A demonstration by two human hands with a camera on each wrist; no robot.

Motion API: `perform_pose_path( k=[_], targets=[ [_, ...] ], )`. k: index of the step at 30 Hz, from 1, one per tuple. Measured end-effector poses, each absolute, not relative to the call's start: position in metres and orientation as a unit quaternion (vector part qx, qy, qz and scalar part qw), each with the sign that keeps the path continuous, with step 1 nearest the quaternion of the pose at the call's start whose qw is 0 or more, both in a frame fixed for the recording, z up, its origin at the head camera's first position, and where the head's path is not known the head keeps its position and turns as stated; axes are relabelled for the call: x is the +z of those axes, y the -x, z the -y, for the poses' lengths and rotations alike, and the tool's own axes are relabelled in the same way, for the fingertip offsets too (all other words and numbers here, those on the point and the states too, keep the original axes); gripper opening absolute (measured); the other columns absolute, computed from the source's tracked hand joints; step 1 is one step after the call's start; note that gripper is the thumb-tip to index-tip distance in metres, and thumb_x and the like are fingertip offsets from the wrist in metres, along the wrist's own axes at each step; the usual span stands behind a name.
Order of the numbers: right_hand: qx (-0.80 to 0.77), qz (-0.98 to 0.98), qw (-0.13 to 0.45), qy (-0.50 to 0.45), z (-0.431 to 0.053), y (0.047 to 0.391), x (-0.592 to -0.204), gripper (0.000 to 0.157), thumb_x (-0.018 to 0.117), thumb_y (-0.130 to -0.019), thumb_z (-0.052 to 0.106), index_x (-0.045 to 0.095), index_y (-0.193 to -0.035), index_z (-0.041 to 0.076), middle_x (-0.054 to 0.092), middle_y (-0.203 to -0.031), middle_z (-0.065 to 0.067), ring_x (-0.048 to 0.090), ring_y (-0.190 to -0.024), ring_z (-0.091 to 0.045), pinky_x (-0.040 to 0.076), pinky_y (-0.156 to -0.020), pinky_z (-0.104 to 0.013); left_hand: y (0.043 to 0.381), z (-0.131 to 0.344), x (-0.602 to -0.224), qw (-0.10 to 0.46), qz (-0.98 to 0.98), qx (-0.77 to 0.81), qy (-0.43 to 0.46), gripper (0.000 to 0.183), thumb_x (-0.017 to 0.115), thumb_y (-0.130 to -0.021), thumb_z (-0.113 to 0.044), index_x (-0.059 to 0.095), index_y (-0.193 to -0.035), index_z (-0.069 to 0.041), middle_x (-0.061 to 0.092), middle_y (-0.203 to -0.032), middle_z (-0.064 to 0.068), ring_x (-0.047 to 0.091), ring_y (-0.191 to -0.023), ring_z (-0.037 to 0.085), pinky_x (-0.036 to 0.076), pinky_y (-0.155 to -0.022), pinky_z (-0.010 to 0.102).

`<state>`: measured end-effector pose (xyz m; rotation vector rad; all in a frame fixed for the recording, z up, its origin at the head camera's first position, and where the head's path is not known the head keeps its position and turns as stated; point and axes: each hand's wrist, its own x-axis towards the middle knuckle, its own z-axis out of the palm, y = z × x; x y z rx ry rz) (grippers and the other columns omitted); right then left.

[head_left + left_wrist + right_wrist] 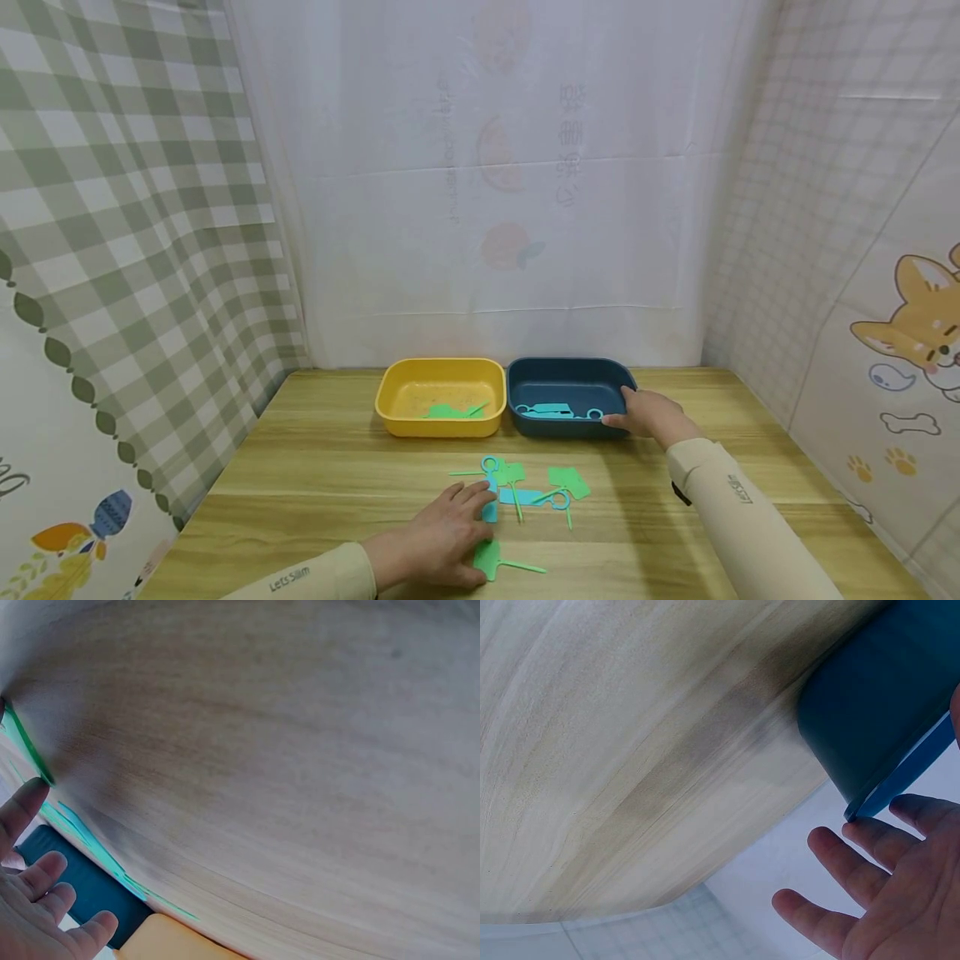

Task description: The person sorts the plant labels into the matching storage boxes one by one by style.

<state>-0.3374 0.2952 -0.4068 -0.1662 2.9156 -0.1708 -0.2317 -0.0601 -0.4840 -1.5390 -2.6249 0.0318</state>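
Evidently, the flat, bright-green piece with a broad blade and a thin stem [487, 560], lying at the lower centre of the head view on the wood-grain table [322, 467], is light, thin plastic: probably fairly stiff in the blade, bendier along the stem, a little slippery, and awkward to lift by its face. Opposite edges of the blade look the best hold, since the stem might flex or snap under a hard pinch. That is how the bare left hand [447, 533] has it, thumb and index finger pinching across the blade while the remaining fingers fan apart in the left-wrist view; how firm the squeeze is, I cannot tell. A flat light-blue piece with a ring end [490, 511] lies just above, against the fingers. The left forearm enters from the bottom edge, palm turned down. Reaching from the lower right corner, the right arm brings the right hand [654, 414] to the right end of the rounded, navy-blue plastic bin [570, 428] near the frame's centre; its fingers are spread and nearly straight, tips by the rim, with nothing visible between them. Actual contact is unclear.
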Motion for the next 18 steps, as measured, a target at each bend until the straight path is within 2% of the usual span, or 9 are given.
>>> perform_pose_path(
  k=[7,13,18],
  targets=[
    [-0.060,-0.991,0.106,0.057,-0.2961,0.3378,-0.4075,0.087,0.051,-0.085,0.054,0.027,-0.135,-0.012,0.035,-0.129,-0.036,0.038,-0.115,-0.050,0.038,-0.083,-0.059,0.2338,0.0604,-0.4848,0.054,0.863,0.002,0.503,0.036,0.060,-0.074,-0.059,0.063,-0.089,-0.027,0.040,-0.130,0.006,0.028,-0.127,0.026,0.031,-0.097,0.048],
    [-0.055,-0.991,0.102,0.061,-0.2960,0.3378,-0.4086,0.086,0.051,-0.085,0.054,0.027,-0.135,-0.012,0.036,-0.129,-0.035,0.038,-0.115,-0.049,0.039,-0.083,-0.059,0.2358,0.0636,-0.4827,0.058,0.865,-0.013,0.498,0.039,0.060,-0.073,-0.059,0.064,-0.094,-0.027,0.040,-0.130,0.007,0.028,-0.127,0.025,0.031,-0.095,0.052],
    [-0.058,-0.991,0.100,0.061,-0.2960,0.3371,-0.4080,0.086,0.052,-0.085,0.054,0.028,-0.135,-0.012,0.037,-0.129,-0.036,0.038,-0.115,-0.050,0.038,-0.083,-0.059,0.2387,0.0655,-0.4805,0.084,0.867,-0.016,0.491,0.038,0.064,-0.069,-0.056,0.065,-0.093,-0.026,0.040,-0.129,0.007,0.032,-0.124,0.023,0.030,-0.094,0.057]
  ],
)
